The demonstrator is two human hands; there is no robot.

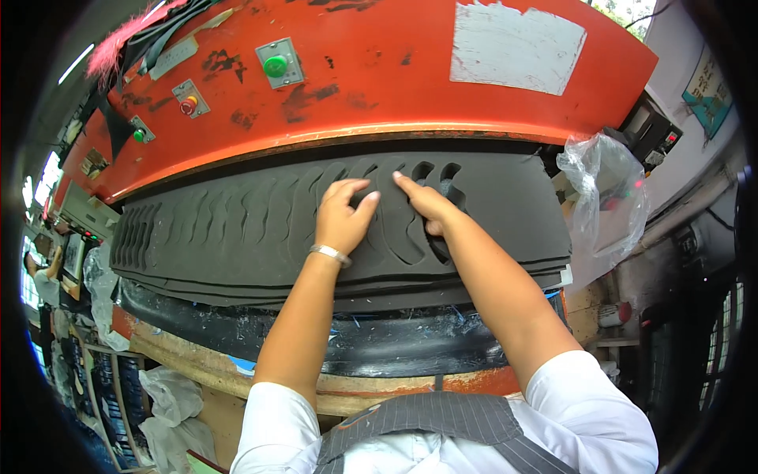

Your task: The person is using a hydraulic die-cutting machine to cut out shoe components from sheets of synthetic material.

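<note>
A stack of dark grey foam sheets [505, 213] lies in front of me, its top sheet cut with rows of curved, sole-like shapes. My left hand [345, 213] rests over the middle of it, thumb apart from the bent fingers, nothing visible between them. My right hand [430, 207] is just to its right, one finger stretched along a curved cut piece [401, 229]. Its lower fingers dip by a dark opening and are partly hidden. Open slots [451, 171] show beyond the right hand.
An orange machine beam [379, 87] spans the far side, with a green button [275, 66] and a red knob [189, 105]. Clear plastic [588, 182] hangs at right. A black, debris-strewn ledge [395, 340] and a wooden edge [189, 359] lie nearer me. A person [47, 280] stands far left.
</note>
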